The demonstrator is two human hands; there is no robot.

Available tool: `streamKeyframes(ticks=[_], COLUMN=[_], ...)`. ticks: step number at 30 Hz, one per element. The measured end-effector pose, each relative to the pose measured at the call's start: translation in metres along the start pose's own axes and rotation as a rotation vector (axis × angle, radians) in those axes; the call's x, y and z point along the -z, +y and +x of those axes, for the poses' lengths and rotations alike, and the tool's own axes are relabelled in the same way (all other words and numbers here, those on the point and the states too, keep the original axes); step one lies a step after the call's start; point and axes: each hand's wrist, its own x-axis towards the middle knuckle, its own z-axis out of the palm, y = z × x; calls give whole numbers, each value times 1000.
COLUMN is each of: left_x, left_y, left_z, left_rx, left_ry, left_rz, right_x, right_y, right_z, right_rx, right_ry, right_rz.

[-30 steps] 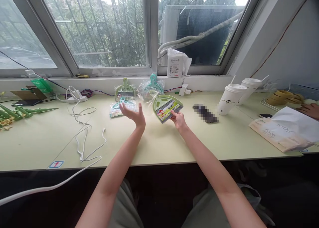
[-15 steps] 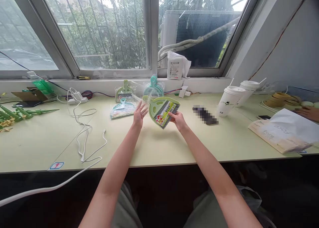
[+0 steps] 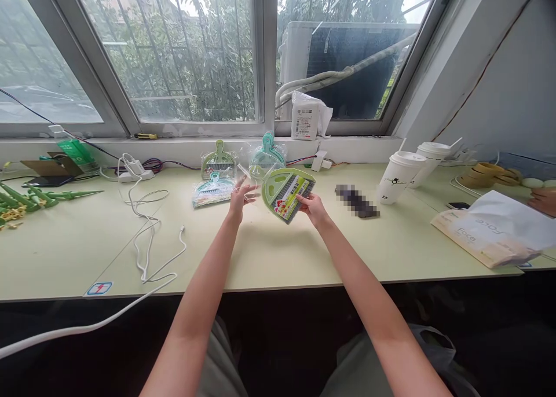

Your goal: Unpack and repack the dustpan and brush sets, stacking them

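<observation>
My right hand [image 3: 313, 208] grips a green dustpan-and-brush set [image 3: 278, 190] by its lower right side, thumb over the label. The set is tilted above the table, its brush bristles and printed card facing me. On its left, my left hand [image 3: 241, 200] has thumb and fingers at a clear plastic bag [image 3: 248, 172], which is hard to make out against the background. Just beyond that hand lies a wrapped teal set [image 3: 214, 190]. Behind it, a wrapped green set [image 3: 219, 162] and a wrapped teal set [image 3: 268, 153] lean at the wall.
White cables [image 3: 150, 229] and a power strip [image 3: 135, 174] lie left, near green plant stalks [image 3: 39, 200]. To the right are a pixelated dark object [image 3: 357, 201], two lidded cups [image 3: 399, 177] and a paper bag [image 3: 486, 229]. Another person's hand [image 3: 542, 200] shows at the right edge.
My left hand has shifted slightly left, away from the green set. The set has moved a little to the right, still in my right hand. The clear plastic near its handle has changed shape.
</observation>
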Motion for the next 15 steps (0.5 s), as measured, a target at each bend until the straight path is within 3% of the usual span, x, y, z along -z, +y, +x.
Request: streamKeyframes(ticks=[4,11,15], left_x=[-4,-19,-24], left_y=[-3,-8,-10], left_z=[-1,-9,-12], left_rx=[34,135,121], left_ry=[-99,-282,-265], left_rz=[-128,-149,-178], right_x=[-4,-8,-10], right_y=[2,8,10], right_z=[-1,0,0], right_rx=[-55,23,22], right_ry=[-89,15,4], right_rz=[-23,73,90])
